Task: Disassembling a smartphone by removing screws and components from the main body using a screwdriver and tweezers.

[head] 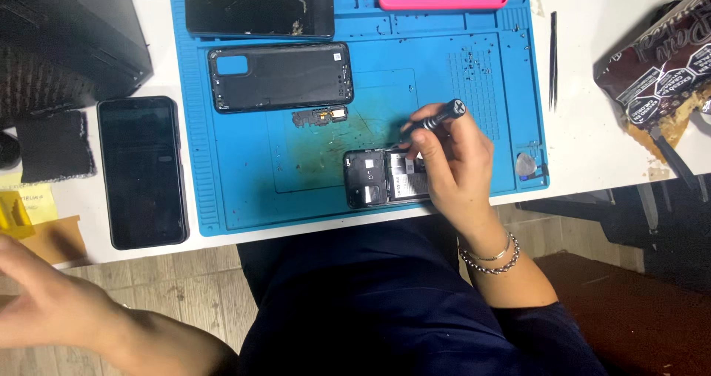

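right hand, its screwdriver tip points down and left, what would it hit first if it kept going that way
Probably the opened phone right under it. The right hand holds the screwdriver with its tip hidden behind the fingers, seemingly at or just above the phone's top edge; depth is unclear.

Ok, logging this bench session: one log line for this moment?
right hand: screwdriver on opened phone | left hand: off mat, empty

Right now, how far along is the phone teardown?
Done: the back cover is off and lies on the blue mat, a small black part beside it. In hand: the right hand holds a screwdriver over the opened phone; the left hand is off the table. Left: the phone's inner boards are still in place.
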